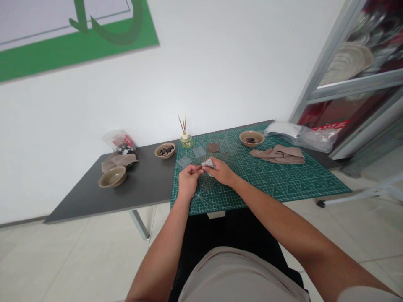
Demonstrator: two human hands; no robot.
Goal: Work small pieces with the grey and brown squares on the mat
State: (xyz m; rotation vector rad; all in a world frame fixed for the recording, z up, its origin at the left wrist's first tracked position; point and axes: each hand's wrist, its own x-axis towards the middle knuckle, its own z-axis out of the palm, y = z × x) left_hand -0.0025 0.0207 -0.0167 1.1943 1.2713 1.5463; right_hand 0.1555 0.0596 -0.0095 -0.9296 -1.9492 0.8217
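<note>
My right hand (223, 172) is closed on a folded pale grey sheet (208, 164), with the thumb pressing on it. Against the sheet's left edge, the fingertips of my left hand (188, 181) are pinched together; anything small between them is hidden. Both hands are over the left part of a green cutting mat (270, 174). Just beyond them lie two thin grey-blue squares (199, 152) and a brown square (213, 147), all flat on the mat.
A reed diffuser (187, 140) stands behind the squares. Bowls hold dark pieces, one to the left (165, 150) and another to the right (252, 138). A brown cloth (280, 154) and plastic bag (300, 135) lie right. Far left is a third bowl (112, 177).
</note>
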